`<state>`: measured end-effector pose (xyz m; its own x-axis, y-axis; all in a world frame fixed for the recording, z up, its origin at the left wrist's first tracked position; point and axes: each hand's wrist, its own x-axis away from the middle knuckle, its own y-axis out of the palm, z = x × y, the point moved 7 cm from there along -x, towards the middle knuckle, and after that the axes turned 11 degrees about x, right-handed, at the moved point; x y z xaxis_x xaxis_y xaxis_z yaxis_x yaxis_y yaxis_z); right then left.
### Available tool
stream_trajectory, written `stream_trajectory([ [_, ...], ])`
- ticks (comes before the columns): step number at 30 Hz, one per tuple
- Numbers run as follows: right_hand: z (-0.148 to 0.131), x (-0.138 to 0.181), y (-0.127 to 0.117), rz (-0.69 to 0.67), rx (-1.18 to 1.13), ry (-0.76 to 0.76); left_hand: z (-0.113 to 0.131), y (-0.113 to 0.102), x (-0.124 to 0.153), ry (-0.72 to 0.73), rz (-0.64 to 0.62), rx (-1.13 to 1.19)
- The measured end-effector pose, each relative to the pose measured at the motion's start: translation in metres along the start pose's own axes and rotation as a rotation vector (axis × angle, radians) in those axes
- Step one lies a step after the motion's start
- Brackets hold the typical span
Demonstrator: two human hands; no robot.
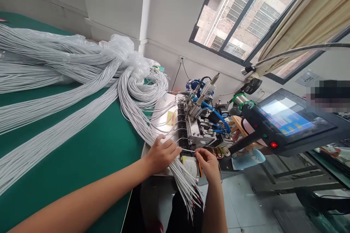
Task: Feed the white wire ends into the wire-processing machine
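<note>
My left hand (162, 153) is closed over a white wire at the front of a small bench machine (201, 125). My right hand (207, 162) pinches the same wire's end (191, 151) close to the machine's black fixture row (182, 127). A thick bundle of white wires (180, 178) runs under my left hand and hangs off the table edge, stripped ends pointing down. Several wires lie seated in the fixture slots.
Big hanks of white wire (54, 76) cover the green table (90, 153) to the left. A touchscreen controller (287, 120) with a red button stands at the right. A solder spool (240, 99), blue hoses, a small fan and a window lie behind the machine.
</note>
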<state>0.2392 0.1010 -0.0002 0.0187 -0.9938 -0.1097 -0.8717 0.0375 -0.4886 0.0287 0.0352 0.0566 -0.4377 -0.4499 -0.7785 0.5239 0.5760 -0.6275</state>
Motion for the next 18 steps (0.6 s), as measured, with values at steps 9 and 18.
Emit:
stream_trajectory([
  [9,0.006,-0.013,0.011,-0.047,0.026,-0.046,-0.004,0.012,0.004,-0.068,-0.061,-0.011],
  [18,0.04,-0.016,0.035,-0.08,-0.202,0.126,-0.004,0.015,0.006,-0.074,-0.071,0.007],
])
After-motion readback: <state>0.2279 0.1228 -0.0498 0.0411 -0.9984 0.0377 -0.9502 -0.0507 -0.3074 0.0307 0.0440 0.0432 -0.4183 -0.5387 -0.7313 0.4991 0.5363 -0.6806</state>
